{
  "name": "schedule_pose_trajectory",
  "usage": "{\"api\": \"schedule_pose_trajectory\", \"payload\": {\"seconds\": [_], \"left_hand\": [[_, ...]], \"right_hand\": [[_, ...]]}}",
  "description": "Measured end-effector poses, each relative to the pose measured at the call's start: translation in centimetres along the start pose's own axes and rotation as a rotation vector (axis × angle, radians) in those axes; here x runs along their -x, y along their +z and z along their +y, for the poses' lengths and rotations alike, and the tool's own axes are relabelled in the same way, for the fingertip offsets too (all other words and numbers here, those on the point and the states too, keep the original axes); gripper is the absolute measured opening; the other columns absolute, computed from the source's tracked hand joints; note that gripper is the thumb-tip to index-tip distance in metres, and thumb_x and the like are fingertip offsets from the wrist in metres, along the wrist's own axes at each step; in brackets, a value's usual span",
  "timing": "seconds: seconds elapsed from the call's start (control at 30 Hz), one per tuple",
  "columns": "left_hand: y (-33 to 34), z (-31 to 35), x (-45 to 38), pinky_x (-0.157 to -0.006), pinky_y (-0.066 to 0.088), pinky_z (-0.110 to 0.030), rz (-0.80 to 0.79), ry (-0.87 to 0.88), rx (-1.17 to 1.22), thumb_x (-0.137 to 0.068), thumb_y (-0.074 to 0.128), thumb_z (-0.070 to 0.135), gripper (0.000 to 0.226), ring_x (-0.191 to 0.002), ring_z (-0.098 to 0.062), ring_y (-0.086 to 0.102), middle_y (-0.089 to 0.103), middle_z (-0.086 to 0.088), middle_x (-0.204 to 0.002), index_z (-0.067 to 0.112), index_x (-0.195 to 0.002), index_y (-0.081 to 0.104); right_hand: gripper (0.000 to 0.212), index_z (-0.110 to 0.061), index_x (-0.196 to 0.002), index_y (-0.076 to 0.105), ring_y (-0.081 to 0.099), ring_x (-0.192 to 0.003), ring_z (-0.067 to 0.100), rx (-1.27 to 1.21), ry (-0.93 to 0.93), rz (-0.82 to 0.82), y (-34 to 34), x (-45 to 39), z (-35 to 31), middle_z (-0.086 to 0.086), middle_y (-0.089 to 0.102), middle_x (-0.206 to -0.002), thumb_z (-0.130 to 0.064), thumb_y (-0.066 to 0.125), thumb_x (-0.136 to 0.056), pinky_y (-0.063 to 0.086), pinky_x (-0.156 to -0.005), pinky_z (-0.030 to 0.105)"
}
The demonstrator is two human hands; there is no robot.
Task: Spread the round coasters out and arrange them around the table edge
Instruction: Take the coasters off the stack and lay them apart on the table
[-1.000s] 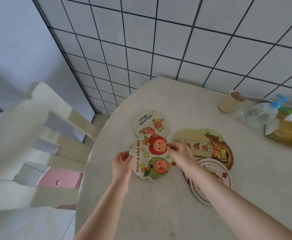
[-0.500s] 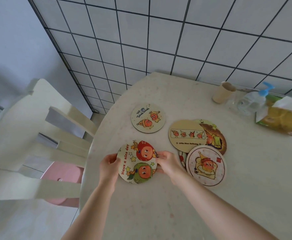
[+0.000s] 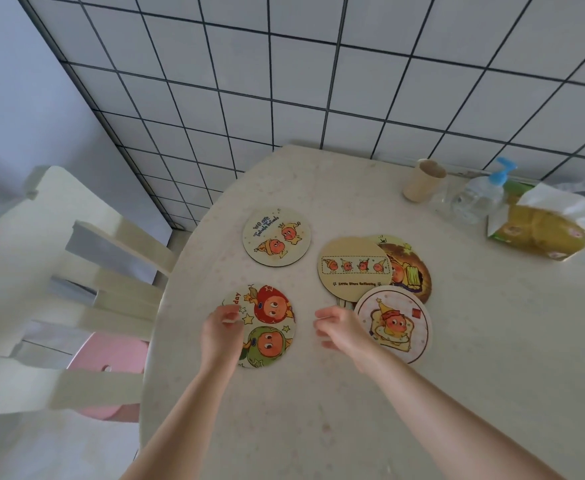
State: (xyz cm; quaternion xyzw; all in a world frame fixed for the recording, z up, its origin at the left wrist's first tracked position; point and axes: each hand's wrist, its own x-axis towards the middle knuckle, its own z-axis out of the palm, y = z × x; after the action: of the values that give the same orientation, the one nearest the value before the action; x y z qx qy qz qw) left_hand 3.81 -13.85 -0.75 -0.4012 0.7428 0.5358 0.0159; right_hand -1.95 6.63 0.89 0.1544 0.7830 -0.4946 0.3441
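Cup [image 3: 422, 181] contents unseen; left hand [image 3: 222, 332] curled on coaster [image 3: 268, 323]; right hand [image 3: 343, 329] loosely open, empty

Five round printed cartoon coasters [image 3: 276, 236] are clearly visible on the pale speckled table [image 3: 318, 410] at mid-frame: two lie singly at left, three overlap at right, with the edge of what may be another peeking from beneath that cluster. Upper right: one beige paper cup [image 3: 423, 180], one clear pump bottle with a blue top [image 3: 481, 195], one yellow-green packet [image 3: 540, 230]. At left: one cream wooden chair [image 3: 41, 258]. Two bare hands appear at lower centre.
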Motion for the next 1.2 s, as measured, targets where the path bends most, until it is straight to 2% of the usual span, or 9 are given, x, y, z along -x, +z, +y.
{"api": "schedule_pose_trajectory", "payload": {"seconds": [0.23, 0.3, 0.43, 0.5, 0.67, 0.77, 0.83, 0.97, 1.2], "left_hand": [[5.1, 1.6, 1.8, -0.06, 0.044, -0.02, -0.124, 0.06, -0.099, -0.087, 0.05, 0.008, 0.031, -0.084, -0.004, 0.059, 0.065, 0.011, -0.098, 0.027, -0.106, 0.065], [6.9, 1.9, 2.5, -0.068, 0.05, -0.024, -0.18, 0.067, -0.138, -0.086, 0.051, 0.005, 0.031, -0.087, -0.008, 0.06, 0.066, 0.007, -0.101, 0.024, -0.107, 0.064], [15.6, 4.6, 6.6, -0.082, 0.054, -0.034, -0.341, 0.058, -0.209, -0.087, 0.049, 0.004, 0.032, -0.097, -0.017, 0.061, 0.065, 0.001, -0.109, 0.016, -0.114, 0.062], [16.7, 4.9, 7.4, -0.087, 0.054, -0.038, -0.359, 0.048, -0.215, -0.087, 0.05, 0.005, 0.032, -0.102, -0.02, 0.059, 0.062, -0.001, -0.113, 0.014, -0.117, 0.059], [17.0, 4.6, 7.2, -0.087, 0.05, -0.034, -0.337, 0.05, -0.217, -0.084, 0.061, 0.013, 0.033, -0.103, -0.019, 0.057, 0.059, 0.0, -0.112, 0.015, -0.117, 0.057], [16.9, 4.9, 7.2, -0.08, 0.051, -0.031, -0.338, 0.005, -0.184, -0.083, 0.062, 0.011, 0.032, -0.094, -0.017, 0.057, 0.06, 0.003, -0.102, 0.015, -0.115, 0.058], [16.9, 5.1, 7.1, -0.069, 0.049, -0.024, -0.324, -0.012, -0.138, -0.082, 0.061, 0.007, 0.032, -0.082, -0.011, 0.057, 0.06, 0.009, -0.089, 0.014, -0.113, 0.062], [17.2, 5.8, 7.4, -0.053, 0.038, -0.017, -0.315, -0.004, -0.1, -0.081, 0.062, 0.006, 0.023, -0.068, 0.001, 0.053, 0.058, 0.015, -0.075, 0.017, -0.101, 0.065], [16.5, 7.2, 5.9, -0.058, 0.039, -0.015, -0.232, -0.035, 0.071, -0.081, 0.06, 0.001, 0.02, -0.074, -0.002, 0.056, 0.064, 0.005, -0.084, 0.014, -0.096, 0.067]], "right_hand": [[0.017, -0.019, -0.104, 0.066, 0.064, -0.098, 0.016, 0.222, -0.108, 0.211, -4.6, 0.8, 2.9, -0.005, 0.067, -0.101, -0.014, 0.056, -0.091, 0.054, -0.078, 0.028], [0.016, -0.019, -0.102, 0.064, 0.063, -0.101, 0.018, 0.234, -0.088, 0.311, -5.9, 1.2, 3.6, -0.002, 0.067, -0.111, -0.012, 0.055, -0.09, 0.046, -0.071, 0.021], [0.034, -0.007, -0.121, 0.059, 0.059, -0.099, 0.026, 0.087, 0.104, 0.514, -14.6, 1.2, 7.8, 0.012, 0.066, -0.118, -0.009, 0.058, -0.087, 0.042, -0.079, 0.03], [0.044, -0.004, -0.128, 0.054, 0.058, -0.106, 0.032, 0.004, 0.175, 0.507, -15.6, 1.0, 8.4, 0.016, 0.064, -0.118, -0.009, 0.06, -0.085, 0.041, -0.086, 0.033], [0.05, -0.005, -0.132, 0.052, 0.048, -0.086, 0.025, -0.075, 0.233, 0.443, -15.2, 0.2, 7.8, 0.013, 0.061, -0.101, -0.008, 0.057, -0.082, 0.044, -0.081, 0.038], [0.035, 0.012, -0.11, 0.061, 0.043, -0.074, 0.023, -0.096, 0.24, 0.414, -15.2, 0.1, 7.8, 0.011, 0.051, -0.079, -0.003, 0.055, -0.079, 0.037, -0.07, 0.034], [0.028, 0.013, -0.101, 0.064, 0.047, -0.069, 0.024, -0.122, 0.232, 0.413, -15.2, -0.1, 7.9, 0.012, 0.053, -0.071, -0.002, 0.055, -0.079, 0.041, -0.067, 0.034], [0.016, -0.008, -0.096, 0.066, 0.07, -0.086, 0.032, -0.242, 0.257, 0.402, -15.3, 0.1, 7.0, 0.011, 0.07, -0.088, -0.007, 0.06, -0.081, 0.061, -0.072, 0.042], [0.02, -0.019, -0.094, 0.058, 0.061, -0.076, 0.019, -0.178, 0.062, 0.37, -15.7, -0.4, 3.2, 0.002, 0.063, -0.092, -0.006, 0.064, -0.08, 0.058, -0.076, 0.045]]}}
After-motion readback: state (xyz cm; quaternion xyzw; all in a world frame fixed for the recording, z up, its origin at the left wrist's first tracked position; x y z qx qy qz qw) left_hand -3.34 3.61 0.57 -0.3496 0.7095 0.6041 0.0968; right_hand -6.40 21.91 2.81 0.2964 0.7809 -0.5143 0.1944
